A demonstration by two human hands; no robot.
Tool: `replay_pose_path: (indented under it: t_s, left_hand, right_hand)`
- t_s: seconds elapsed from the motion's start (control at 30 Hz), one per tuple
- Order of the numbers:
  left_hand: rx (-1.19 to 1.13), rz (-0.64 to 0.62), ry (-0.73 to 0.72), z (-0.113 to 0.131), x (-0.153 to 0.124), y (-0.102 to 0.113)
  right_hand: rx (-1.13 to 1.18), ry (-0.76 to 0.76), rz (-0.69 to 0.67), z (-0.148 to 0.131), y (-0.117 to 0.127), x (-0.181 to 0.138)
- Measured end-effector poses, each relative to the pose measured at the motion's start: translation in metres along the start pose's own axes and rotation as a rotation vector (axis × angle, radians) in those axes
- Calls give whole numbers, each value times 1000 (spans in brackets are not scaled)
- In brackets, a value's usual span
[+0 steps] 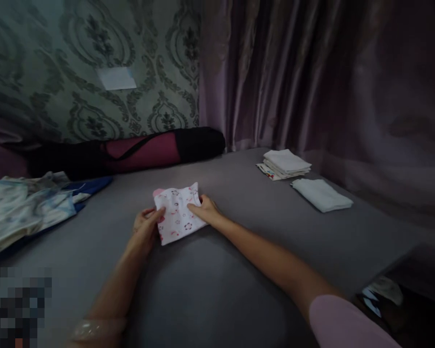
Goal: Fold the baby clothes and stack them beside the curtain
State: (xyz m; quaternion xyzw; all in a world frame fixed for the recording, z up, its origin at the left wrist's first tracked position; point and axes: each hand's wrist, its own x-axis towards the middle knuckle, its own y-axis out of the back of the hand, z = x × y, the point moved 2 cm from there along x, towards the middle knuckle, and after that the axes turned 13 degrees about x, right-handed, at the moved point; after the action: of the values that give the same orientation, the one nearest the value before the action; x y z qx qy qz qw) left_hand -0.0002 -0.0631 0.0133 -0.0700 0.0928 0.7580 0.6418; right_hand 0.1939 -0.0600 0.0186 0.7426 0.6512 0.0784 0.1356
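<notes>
Between my two hands is a folded white cloth [177, 217] printed with pink and red flowers, held a little above the grey sheet. My left hand [147, 226] grips its left edge, thumb on top and fingers underneath. On the opposite edge, my right hand [205, 210] pinches the cloth with the thumb on the print; its other fingers are mostly hidden behind. A bit of plain pink shows at the cloth's far left corner.
A stack of folded cloths [286, 162] lies at the back right, with a pale folded cloth [322, 195] beside it. Loose clothes [25, 208] are heaped at the left. Along the wall rests a long black and maroon bag [148, 152]. The bed [210, 280] ends at the lower right.
</notes>
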Motion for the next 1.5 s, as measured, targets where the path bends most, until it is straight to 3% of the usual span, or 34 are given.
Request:
replay_pose_path:
  t_s: [0.17, 0.4, 0.67, 0.9, 1.03, 1.23, 1.4, 1.5]
  left_hand:
    - [-150, -378, 115, 6, -16, -16]
    - [161, -410, 79, -10, -23, -26]
    - [251, -403, 78, -18, -14, -21]
    - [293, -423, 62, -26, -8, -21]
    - [299, -390, 76, -21, -11, -22]
    - [292, -393, 95, -17, -14, -23]
    - [287, -382, 133, -15, -13, -24]
    - [301, -397, 124, -16, -12, -24]
  right_hand:
    - [470, -196, -136, 10, 33, -17]
    - [649, -301, -222, 27, 95, -49]
    - [411, -301, 108, 36, 222, -85]
    - [305, -236, 371, 17, 336, -110]
    - [251, -193, 493, 8, 385, -106]
    - [332, -149, 561, 26, 428, -95]
    - [-112, -319, 531, 67, 439, -85]
    - [-225, -324, 564, 77, 437, -78]
